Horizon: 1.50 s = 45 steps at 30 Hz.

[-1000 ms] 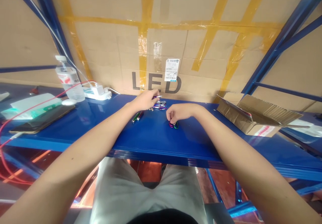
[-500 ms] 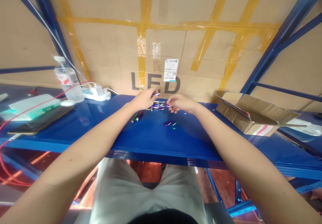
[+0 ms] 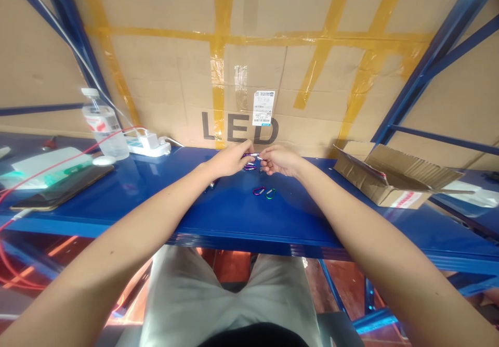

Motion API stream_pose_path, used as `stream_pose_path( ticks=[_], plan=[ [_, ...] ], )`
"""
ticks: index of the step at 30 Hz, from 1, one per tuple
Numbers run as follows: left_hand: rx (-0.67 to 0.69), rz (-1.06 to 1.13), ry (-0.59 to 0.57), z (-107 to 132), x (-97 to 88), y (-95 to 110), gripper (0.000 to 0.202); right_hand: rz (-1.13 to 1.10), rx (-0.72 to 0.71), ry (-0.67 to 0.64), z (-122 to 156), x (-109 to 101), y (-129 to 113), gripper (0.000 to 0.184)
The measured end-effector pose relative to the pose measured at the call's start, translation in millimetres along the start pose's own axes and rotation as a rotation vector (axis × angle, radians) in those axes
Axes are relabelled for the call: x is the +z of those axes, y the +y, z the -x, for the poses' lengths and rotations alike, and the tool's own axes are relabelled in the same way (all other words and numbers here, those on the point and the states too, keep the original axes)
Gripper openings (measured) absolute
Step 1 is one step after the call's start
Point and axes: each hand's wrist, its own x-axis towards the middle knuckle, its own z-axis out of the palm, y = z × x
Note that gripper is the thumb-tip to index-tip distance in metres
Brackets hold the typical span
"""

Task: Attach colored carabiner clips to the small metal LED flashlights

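My left hand (image 3: 235, 158) is closed in a pinch on a slim purple and silver piece (image 3: 252, 155), too small to name. At its silver end, the fingers of my right hand (image 3: 281, 161) are closed too; what lies in them is hidden. Just below the fingertips lies a small pile of shiny purple and silver parts (image 3: 249, 167), partly covered by my hands. Nearer to me, a purple carabiner (image 3: 258, 192) and a green carabiner (image 3: 270, 194) rest side by side. A metallic tip (image 3: 212, 184) peeks out beside my left forearm.
On the blue table (image 3: 241, 217), a bottle (image 3: 102, 126), a power strip (image 3: 156, 149), a tablet-like dark slab (image 3: 74, 185) and a red cable are to the left. An open cardboard box (image 3: 393, 180) stands right. A large carton marked LED (image 3: 179, 87) rises behind.
My left hand has moved right and slightly down, bringing its piece to my right fingers. My left wrist now covers most of the green and red cylinders. The carabiners stayed put.
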Motion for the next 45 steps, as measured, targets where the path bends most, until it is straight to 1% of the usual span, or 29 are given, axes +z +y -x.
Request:
stream_pose_path(
  ticks=[3,11,18,26,31,37,45],
  plan=[
    [0.027,-0.01,-0.008,0.7,-1.9,2.4,0.006,-0.016,-0.027,-0.002,-0.3,-0.2,0.5,0.025],
    [0.045,-0.025,0.019,1.9,-2.2,4.4,0.015,-0.026,-0.062,0.034,0.6,3.5,0.1,0.026],
    [0.11,-0.051,0.028,1.6,-0.5,8.0,0.015,-0.02,-0.081,0.063,1.9,7.6,-1.1,0.028],
    [0.095,-0.086,0.042,0.6,-0.3,9.7,0.02,-0.018,-0.087,0.082,2.5,10.3,-0.8,0.029],
    [0.12,-0.099,0.033,0.3,-0.9,9.8,0.019,-0.03,-0.084,0.096,2.7,10.4,-1.6,0.028],
    [0.108,-0.122,0.039,0.6,-0.4,10.1,0.019,-0.023,-0.083,0.095,4.2,11.2,-2.1,0.028],
    [0.135,-0.111,0.033,-0.7,1.0,7.3,0.018,-0.027,-0.077,0.092,5.5,12.8,-1.7,0.029]
  ],
)
